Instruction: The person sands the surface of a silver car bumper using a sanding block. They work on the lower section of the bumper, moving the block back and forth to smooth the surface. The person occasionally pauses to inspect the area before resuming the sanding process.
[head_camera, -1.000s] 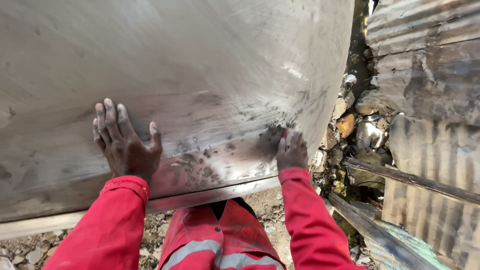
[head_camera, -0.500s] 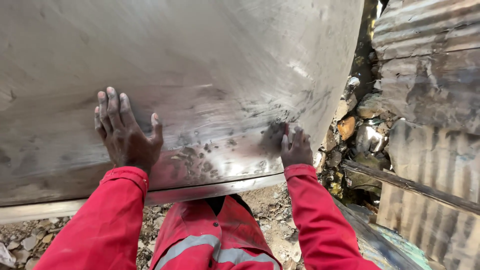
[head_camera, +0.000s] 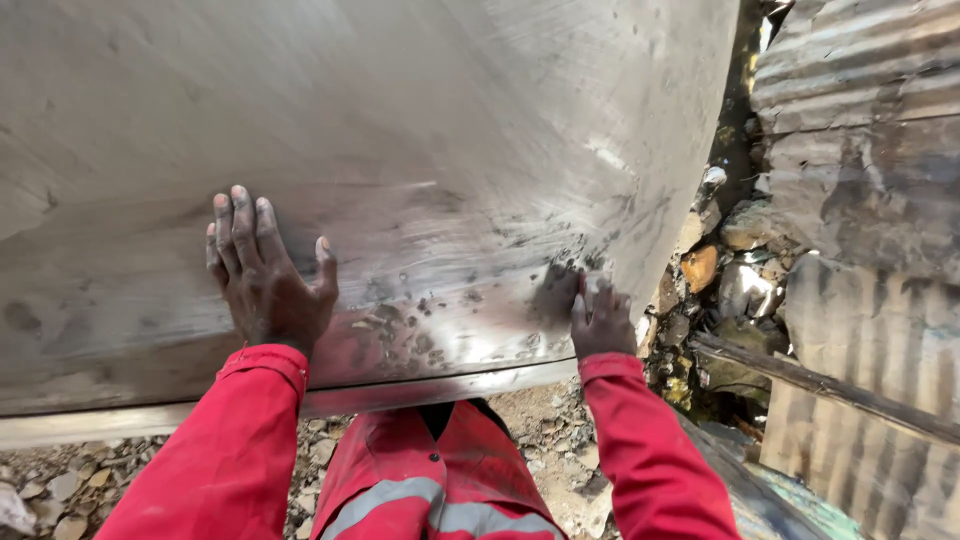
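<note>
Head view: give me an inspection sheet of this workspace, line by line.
Surface: stony dirt ground below the sheet.
Job's things: large grey metal sheet, scuffed and smudged, with a folded lower edge.
Clutter: rocks and rubble at the right.
Grippers: left hand flat on the sheet, fingers spread; right hand pressed on it near the right edge. Red sleeves.
Cables: nothing seen.
Surroundings: corrugated metal wall and a wooden beam at the right.

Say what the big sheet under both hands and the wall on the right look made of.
Sheet: probably bare metal, dull grey sheen, scuffed and smudged, with a folded lower edge. Wall: seemingly corrugated metal, ribbed, stained and weathered.
</note>
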